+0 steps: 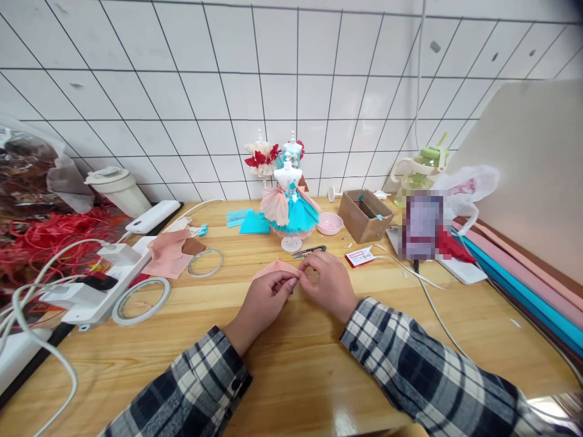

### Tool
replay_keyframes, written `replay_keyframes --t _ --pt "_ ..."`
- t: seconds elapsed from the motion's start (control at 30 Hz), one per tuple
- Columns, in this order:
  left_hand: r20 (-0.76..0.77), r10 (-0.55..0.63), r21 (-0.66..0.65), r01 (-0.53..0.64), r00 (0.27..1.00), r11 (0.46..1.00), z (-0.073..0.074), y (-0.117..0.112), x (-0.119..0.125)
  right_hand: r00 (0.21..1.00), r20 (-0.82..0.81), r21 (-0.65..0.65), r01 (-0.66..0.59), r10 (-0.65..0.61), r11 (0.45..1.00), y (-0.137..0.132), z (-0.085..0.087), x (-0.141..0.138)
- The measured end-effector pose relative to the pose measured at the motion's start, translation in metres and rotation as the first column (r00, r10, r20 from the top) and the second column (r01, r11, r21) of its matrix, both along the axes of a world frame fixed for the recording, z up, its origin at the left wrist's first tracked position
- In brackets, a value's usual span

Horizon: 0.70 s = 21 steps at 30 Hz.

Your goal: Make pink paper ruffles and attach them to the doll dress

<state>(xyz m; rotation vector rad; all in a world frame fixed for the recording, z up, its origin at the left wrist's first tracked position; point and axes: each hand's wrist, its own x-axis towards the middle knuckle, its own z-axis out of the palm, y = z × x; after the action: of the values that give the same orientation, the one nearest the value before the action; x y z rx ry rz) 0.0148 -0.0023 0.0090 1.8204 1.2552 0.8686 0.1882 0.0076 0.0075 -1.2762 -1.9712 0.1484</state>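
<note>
Head view: thin, peaked peach fabric between left hand's pinched fingertips; curled right hand alongside, its grip unclear.

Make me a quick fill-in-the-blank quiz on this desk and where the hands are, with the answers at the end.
The mannequins number ____ in all.
Of the left hand and right hand, the one closer to the snips is the ____ one.
A piece of peach cloth shows just beyond the ____ hand.
The pink bowl sits between the mannequins and the cardboard ____.

Missing words: three; right; left; box.
</note>
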Motion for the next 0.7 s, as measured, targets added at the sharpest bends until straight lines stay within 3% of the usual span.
replay_keyframes --t 0.33,0.53,0.7 --pt "-0.151 0.004 0.070 0.007 0.989 0.998 -0.010 0.003 -0.005 0.979 -0.025 -0.026 -0.201 0.200 0.979 0.000 -0.006 0.002" --pt "-0.096 0.015 0.073 -0.008 0.995 0.997 -0.005 -0.001 -0.003 0.955 -0.147 -0.044 -0.268 0.259 0.962 0.002 -0.004 0.007" --pt "-0.042 0.015 0.032 -0.014 0.999 0.999 -0.005 0.001 -0.004 0.956 -0.129 -0.045 -0.270 0.263 0.962 0.002 -0.005 0.006"
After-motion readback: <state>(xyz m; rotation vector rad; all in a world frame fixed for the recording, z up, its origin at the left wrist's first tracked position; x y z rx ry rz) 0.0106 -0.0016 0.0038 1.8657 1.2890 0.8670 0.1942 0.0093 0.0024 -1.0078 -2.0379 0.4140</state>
